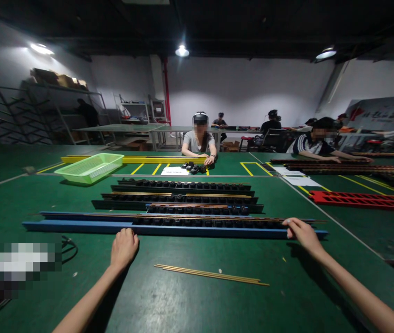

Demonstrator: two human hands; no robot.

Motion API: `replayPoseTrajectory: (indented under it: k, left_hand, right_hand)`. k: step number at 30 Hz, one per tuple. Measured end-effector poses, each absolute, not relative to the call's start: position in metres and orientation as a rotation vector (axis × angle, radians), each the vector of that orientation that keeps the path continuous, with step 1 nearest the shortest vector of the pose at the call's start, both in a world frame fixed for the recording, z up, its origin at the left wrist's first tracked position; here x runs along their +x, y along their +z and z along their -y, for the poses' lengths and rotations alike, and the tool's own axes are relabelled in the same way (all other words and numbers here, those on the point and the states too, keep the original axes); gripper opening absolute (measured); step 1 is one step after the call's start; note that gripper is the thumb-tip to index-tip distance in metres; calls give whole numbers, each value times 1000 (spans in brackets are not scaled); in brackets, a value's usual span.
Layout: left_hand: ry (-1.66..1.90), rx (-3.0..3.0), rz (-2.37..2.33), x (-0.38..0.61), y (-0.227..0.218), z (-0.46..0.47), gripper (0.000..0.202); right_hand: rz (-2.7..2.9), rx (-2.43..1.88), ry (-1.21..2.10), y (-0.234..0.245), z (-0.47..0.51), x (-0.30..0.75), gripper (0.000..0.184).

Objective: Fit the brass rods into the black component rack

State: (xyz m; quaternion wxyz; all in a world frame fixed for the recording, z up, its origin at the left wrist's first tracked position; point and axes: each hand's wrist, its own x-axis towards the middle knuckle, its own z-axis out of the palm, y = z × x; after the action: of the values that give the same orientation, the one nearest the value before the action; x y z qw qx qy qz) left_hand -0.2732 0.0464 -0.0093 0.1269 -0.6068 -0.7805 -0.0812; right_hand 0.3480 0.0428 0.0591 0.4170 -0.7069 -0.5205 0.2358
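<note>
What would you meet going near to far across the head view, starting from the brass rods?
Thin brass rods, blue rail, dark fixture rows, white paper sheet, yellow bar, seated co-worker.

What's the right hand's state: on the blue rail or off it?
On it: the right hand has its fingertips on the near edge of the blue rail.

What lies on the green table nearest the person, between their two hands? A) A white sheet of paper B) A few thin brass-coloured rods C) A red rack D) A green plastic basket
B: thin brass-coloured rods lie on the green table, between the left hand and the right hand.
</note>
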Motion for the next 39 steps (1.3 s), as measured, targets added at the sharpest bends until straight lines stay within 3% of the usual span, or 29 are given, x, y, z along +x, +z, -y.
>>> replayPoseTrajectory:
  k: [7, 15, 26, 39]
  left_hand:
    - [-257, -1853, 2265, -273, -11, -45, 37]
    - [-355, -1865, 2335, -279, -14, -51, 31]
    - [-545, -1868, 2320, -288, -21, -57, 26]
    - [-596, -1864, 2270, -293, -28, -61, 23]
  right_hand:
    - [1658, -1707, 438, 112, -137, 292, 36]
    - [2081, -1663, 251, 142, -250, 202, 27]
    - [2468, -1647, -11, 111, -340, 67, 37]
    - [2818, -1851, 159, 75, -380, 3, 37]
